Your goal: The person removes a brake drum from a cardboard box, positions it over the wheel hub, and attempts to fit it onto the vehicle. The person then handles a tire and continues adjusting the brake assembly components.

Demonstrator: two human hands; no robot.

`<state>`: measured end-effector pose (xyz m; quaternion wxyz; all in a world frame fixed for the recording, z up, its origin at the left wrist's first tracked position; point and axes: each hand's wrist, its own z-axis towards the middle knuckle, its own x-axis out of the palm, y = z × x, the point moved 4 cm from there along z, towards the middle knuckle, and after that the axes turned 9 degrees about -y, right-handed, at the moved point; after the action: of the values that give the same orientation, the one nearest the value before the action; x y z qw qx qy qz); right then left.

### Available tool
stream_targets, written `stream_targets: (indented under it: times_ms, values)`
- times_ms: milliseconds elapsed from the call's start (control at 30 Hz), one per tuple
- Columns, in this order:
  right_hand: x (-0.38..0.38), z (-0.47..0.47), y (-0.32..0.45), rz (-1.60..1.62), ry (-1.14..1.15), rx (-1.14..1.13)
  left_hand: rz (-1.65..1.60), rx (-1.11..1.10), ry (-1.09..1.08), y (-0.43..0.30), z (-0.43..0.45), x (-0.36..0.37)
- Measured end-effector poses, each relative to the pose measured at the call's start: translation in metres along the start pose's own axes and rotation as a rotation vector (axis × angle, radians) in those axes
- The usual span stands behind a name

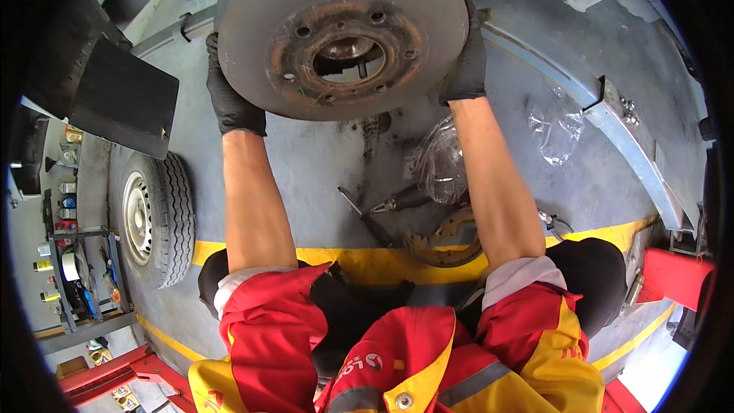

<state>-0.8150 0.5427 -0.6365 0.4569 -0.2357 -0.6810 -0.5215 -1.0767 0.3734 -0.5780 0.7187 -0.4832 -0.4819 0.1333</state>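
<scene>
Black gloves cover both hands. My left hand (232, 94) grips the left edge of a worn brake drum (252, 63), its fingers partly hidden by the rim. On the opposite edge my right hand (471, 63) holds the same drum. The drum's face shows rust around the bolt holes and a wide centre opening, through which a hub part is seen. Below it on the floor lie a screwdriver (375, 229), pliers (387, 205), curved brake shoes (441, 258) and a crumpled clear plastic bag (444, 166).
A wheel with tyre (178, 221) stands at the left, below a black mud flap (123, 97). A metal lift arm (625, 137) runs along the right. Another plastic bag (556, 132) lies beside it. A tool cart (86, 281) is at the far left, red lift parts (674, 278) at the right.
</scene>
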Motion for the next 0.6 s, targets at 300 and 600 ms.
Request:
stream_targets:
  times_ms: [300, 600]
  values:
    - [-0.027, 0.024, 0.010, 0.149, 0.368, 0.051, -0.030, 0.056, 0.035, 0.002, 0.007, -0.002]
    - [-0.009, 0.010, 0.012, 0.144, 0.353, 0.010, -0.032, 0.041, 0.057, 0.003, 0.006, 0.002]
